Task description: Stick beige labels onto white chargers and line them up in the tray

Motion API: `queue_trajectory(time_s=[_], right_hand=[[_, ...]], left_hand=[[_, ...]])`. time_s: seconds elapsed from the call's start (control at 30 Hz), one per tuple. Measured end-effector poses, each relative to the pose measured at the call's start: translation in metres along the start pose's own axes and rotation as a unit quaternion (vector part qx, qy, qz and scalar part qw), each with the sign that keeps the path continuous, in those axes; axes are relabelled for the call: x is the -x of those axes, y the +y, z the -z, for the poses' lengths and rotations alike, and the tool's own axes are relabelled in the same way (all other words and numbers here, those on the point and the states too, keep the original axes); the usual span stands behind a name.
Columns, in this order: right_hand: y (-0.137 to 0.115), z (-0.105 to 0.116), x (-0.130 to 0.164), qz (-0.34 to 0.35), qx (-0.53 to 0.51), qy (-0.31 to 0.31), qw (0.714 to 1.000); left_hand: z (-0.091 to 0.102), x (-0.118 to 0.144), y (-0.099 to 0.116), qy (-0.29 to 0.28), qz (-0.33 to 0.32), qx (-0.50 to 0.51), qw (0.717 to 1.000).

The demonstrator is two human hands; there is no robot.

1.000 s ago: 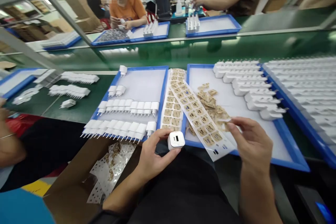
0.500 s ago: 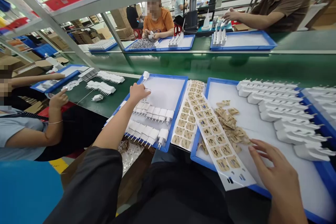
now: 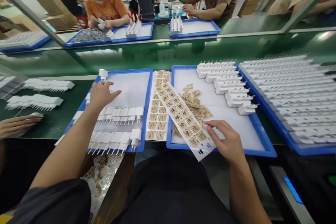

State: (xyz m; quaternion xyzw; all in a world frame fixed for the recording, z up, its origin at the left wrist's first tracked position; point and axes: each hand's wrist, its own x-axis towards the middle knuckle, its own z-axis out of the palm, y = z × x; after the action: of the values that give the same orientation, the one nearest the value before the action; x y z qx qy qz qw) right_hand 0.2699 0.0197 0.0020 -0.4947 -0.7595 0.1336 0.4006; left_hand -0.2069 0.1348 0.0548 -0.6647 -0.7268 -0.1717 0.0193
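Long sticker strip [image 3: 183,119] slanting far-left to near-right under spread right hand [image 3: 227,140]; left hand [image 3: 101,94] spread over chargers [image 3: 120,113].

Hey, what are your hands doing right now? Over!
Left hand open, on white chargers in left blue tray. Right hand open, on sticker sheet. Nothing in the way.

3 blue trays [image 3: 160,108] in front, 2 sticker sheets [image 3: 156,112], approx. 7 chargers [image 3: 228,89] in mid tray, 2 hands [image 3: 101,94]
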Motion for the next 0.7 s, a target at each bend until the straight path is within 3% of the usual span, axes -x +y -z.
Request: queue_trajectory(time_s=[0.1, 0.17, 0.27, 0.33, 0.4, 0.5, 0.7], right_hand=[[-0.016, -0.004, 0.020, 0.026, 0.001, -0.061, 0.998], [-0.023, -0.007, 0.036, 0.031, 0.025, -0.072, 0.997], [-0.028, -0.006, 0.059, 0.023, 0.052, -0.067, 0.996], [-0.029, -0.001, 0.069, 0.017, 0.059, -0.067, 0.996], [-0.029, 0.003, 0.075, 0.012, 0.062, -0.066, 0.996], [-0.030, 0.004, 0.077, 0.004, 0.073, -0.049, 0.996], [-0.032, -0.006, 0.070, -0.004, 0.117, -0.037, 0.992]], left_hand=[[0.006, 0.019, 0.064, -0.114, -0.140, -0.006, 0.984], [0.003, 0.041, 0.113, -0.150, -0.212, 0.020, 0.966], [-0.012, 0.079, 0.177, -0.189, -0.388, 0.070, 0.899], [-0.025, 0.102, 0.208, -0.194, -0.471, 0.084, 0.856], [-0.040, 0.118, 0.227, -0.194, -0.521, 0.083, 0.827], [-0.058, 0.129, 0.238, -0.200, -0.549, 0.077, 0.808], [-0.071, 0.131, 0.233, -0.205, -0.535, 0.064, 0.817]])
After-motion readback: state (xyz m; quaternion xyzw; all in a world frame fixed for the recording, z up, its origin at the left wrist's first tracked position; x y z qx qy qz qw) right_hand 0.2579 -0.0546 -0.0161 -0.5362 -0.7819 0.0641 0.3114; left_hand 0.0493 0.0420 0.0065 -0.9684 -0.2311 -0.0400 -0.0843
